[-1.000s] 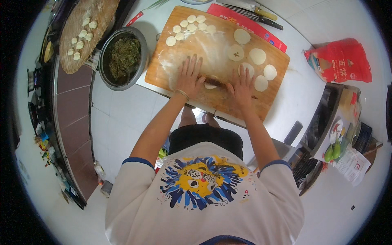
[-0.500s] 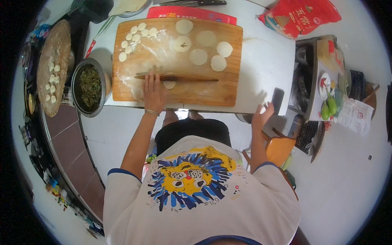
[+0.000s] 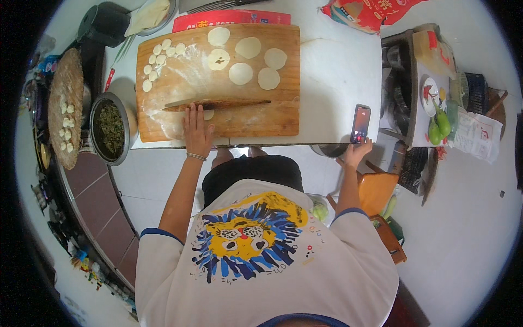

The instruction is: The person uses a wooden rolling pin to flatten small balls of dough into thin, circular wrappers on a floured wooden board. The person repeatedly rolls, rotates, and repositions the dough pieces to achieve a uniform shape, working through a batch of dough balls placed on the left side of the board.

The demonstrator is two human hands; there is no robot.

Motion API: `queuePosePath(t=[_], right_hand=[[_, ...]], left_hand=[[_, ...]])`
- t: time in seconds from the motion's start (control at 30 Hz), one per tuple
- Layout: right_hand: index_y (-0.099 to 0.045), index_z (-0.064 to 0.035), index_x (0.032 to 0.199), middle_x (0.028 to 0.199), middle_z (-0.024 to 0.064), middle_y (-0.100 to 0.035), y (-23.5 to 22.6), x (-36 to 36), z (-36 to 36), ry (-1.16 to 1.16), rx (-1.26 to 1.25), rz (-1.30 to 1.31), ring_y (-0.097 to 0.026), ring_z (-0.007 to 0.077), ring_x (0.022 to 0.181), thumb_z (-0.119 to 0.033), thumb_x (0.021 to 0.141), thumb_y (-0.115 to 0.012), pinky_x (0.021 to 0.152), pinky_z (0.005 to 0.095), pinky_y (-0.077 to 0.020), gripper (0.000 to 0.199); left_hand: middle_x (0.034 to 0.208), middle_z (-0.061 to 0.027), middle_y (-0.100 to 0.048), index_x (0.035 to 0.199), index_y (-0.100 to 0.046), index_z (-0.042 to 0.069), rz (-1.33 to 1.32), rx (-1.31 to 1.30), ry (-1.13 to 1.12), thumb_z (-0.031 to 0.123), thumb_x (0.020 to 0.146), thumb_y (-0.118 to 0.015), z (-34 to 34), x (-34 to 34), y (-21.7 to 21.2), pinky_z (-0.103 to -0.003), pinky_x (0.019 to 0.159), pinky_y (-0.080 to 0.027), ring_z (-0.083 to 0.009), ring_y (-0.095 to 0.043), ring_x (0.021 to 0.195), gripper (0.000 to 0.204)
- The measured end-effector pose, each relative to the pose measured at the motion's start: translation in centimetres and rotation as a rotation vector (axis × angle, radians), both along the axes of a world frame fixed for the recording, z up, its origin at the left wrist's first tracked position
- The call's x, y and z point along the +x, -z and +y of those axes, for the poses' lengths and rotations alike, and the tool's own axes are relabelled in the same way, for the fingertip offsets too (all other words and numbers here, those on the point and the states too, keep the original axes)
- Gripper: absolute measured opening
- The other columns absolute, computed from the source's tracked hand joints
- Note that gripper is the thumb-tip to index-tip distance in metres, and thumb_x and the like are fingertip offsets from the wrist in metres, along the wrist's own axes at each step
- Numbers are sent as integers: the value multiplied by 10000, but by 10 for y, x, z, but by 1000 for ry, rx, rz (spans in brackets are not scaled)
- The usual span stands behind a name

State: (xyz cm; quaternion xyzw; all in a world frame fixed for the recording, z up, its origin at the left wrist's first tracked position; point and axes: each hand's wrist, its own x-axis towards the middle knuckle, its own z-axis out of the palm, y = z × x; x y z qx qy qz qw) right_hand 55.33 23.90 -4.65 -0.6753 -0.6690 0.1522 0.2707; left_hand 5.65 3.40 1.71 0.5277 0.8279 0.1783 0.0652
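Observation:
My left hand [image 3: 198, 133] lies flat with fingers outstretched, fingertips on the near side of a slim, tapered rolling pin [image 3: 237, 103]. Part of a dough round [image 3: 208, 115] shows beside these fingers, under the pin. Pin and dough rest on a floured wooden board [image 3: 256, 124]. At the table's front right edge my right hand [image 3: 357, 155] touches the lower end of a phone [image 3: 361, 121] with a lit screen; it does not grasp it. Several rolled wrappers [image 3: 241, 73] lie at the board's far right, one with a dark fleck. Small dough discs [image 3: 157, 49] cluster far left.
A metal bowl of chopped green filling [image 3: 111, 128] stands left of the board. Further left, a woven tray [image 3: 66, 87] carries dumplings. Behind the board are a red box [image 3: 231, 18] and a black-handled knife [image 3: 245, 2]. An orange stool [image 3: 377, 187] stands below the table's right corner.
My right hand has moved to the phone, and the phone's screen has lit up. The left hand stays by the rolling pin. The whole view has shifted slightly.

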Motion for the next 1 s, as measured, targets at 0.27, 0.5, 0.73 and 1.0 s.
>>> queuePosePath(t=[0.27, 0.5, 0.73, 1.0], right_hand=[[-273, 63, 1335, 1392, 266, -196, -16, -14, 0, -7, -22, 79, -426, 382, 1188, 107, 715, -532, 1025, 422, -386, 674], [-277, 48, 1344, 1391, 255, -203, -23, -22, -1, 19, 45, 106, -474, 367, 1139, 101, 734, -522, 1012, 437, -398, 659], [-325, 30, 1320, 1358, 256, -292, -34, -53, 6, -155, 121, 15, -446, 397, 1181, 41, 768, -579, 1026, 471, -358, 607], [-506, -73, 1225, 1241, 161, -510, -70, -279, -19, -935, 79, 4, -442, 361, 1184, -120, 750, -664, 1028, 478, -325, 503]], left_hand=[[1536, -162, -208, 1472, -254, 63, 25, 11, -8, 366, 940, -431, 0, 4, 0, -497, 1142, -108, -360, -176, 1413, 637], [1536, -164, -206, 1471, -254, 60, 22, 27, 1, 361, 938, -437, -2, 5, 4, -496, 1139, -122, -361, -179, 1412, 638], [1478, -199, -287, 1438, -297, 26, 65, 42, -51, 284, 898, -525, -7, 0, 1, -478, 1124, -191, -375, -257, 1363, 640], [1207, -234, -504, 1225, -490, -9, 40, 81, -354, 325, 828, -626, -17, -1, 32, -489, 949, -374, -401, -480, 1105, 537]])
